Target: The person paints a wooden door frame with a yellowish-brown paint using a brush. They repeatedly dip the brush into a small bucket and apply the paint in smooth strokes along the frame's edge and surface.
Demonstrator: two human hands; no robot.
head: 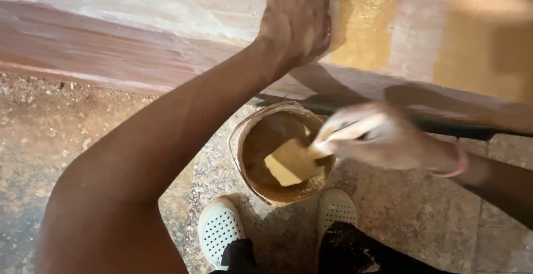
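putty-coated scraper (292,163) dips from bent right hand (377,135) into bucket (241,141).

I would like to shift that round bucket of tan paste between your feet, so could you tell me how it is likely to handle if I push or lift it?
The bucket looks well filled with thick paste, so probably heavy for its size. Its rim is smeared, so likely slippery. Wide and low, it seems unlikely to tip.

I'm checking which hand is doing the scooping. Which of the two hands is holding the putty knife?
The right hand, blurred over the bucket, holds the putty knife. The left hand rests flat on the wall.
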